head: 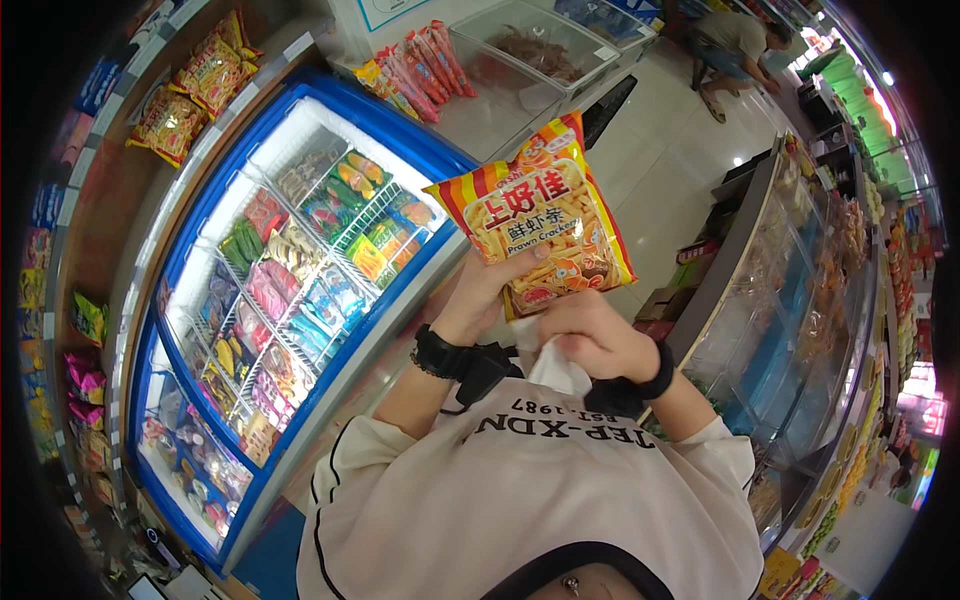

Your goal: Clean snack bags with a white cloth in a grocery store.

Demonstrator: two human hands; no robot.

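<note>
A yellow and red Oishi prawn cracker bag (544, 225) is held up in front of my chest. My left hand (480, 289) grips its lower left side, the thumb lying across the printed front. Just under the bag's bottom edge, my right hand (589, 334) is closed on a crumpled white cloth or tissue (559, 367); its knuckles are close to the bag, and whether they touch it I cannot tell. Both wrists wear black bands, and a black device is strapped at the left one.
A blue chest freezer (300, 300) with packaged ice creams stands at the left, beyond it a shelf with snack bags (217, 71). Clear bins (536, 49) are at the top. Glass-fronted display bins (780, 300) line the right. A person (731, 45) bends down at the upper right.
</note>
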